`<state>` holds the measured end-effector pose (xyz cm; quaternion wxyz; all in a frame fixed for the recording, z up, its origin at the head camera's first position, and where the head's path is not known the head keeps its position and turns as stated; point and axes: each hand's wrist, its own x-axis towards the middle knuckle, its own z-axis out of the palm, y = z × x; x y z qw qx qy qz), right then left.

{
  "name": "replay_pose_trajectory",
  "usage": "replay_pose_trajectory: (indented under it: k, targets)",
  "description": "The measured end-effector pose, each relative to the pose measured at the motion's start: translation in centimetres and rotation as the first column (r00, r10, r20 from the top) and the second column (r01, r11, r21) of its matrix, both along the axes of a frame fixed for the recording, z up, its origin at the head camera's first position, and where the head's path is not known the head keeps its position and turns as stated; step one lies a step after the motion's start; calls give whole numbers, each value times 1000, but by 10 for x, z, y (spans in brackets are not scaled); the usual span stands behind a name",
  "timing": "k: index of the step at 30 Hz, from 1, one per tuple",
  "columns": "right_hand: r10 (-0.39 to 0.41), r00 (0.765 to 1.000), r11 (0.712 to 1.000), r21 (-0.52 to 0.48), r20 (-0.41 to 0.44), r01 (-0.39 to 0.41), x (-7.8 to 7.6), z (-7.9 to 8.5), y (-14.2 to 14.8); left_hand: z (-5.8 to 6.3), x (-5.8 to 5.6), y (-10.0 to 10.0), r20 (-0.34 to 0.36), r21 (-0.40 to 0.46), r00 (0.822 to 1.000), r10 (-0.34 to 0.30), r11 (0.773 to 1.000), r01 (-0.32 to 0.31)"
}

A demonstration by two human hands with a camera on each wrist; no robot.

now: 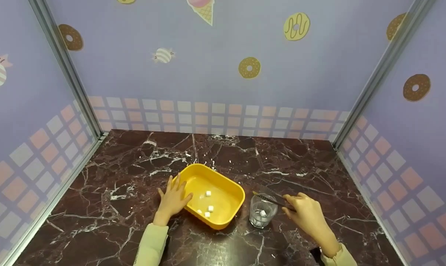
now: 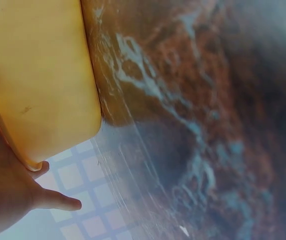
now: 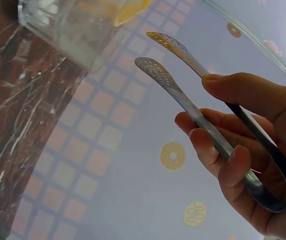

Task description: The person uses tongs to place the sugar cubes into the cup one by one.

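Observation:
A yellow plastic basin (image 1: 235, 192) stands in the middle, with 3 small white cubes (image 1: 208, 193) on its floor. My left hand (image 1: 172, 199) rests on its left rim, fingers spread and fairly straight; in the left wrist view two fingers stick out past the basin's corner. My right hand (image 1: 306, 214) holds a pair of metal tongs (image 3: 182, 100) between thumb and fingers. Their perforated tips stand apart with nothing between them, over the glass (image 1: 258, 221) in the head view. A white cube (image 1: 263, 213) lies inside that glass.
Everything stands on a dark red marbled tabletop (image 1: 134, 207) with white veins. Lilac panels (image 1: 208, 74) with sweets and a tile pattern enclose it at the back and both sides, joined by metal corner posts (image 1: 378, 74).

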<state>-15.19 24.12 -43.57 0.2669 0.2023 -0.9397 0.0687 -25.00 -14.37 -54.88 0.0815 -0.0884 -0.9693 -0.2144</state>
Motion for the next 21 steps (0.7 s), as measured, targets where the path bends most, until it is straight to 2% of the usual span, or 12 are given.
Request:
replay_pose_trajectory:
  k: [4, 10, 21]
  targets:
    - [28, 999, 1000, -11, -32, -29, -7, 4, -6, -1, 0, 0, -5, -3, 1000, 2, 1000, -2]
    - [9, 1000, 1000, -28, -18, -9, -18, 11, -19, -1, 0, 0, -8, -8, 1000, 2, 1000, -2]
    - [46, 998, 998, 42, -35, -45, -40, 17, -55, 0, 0, 0, -15, -3, 1000, 5, 1000, -5]
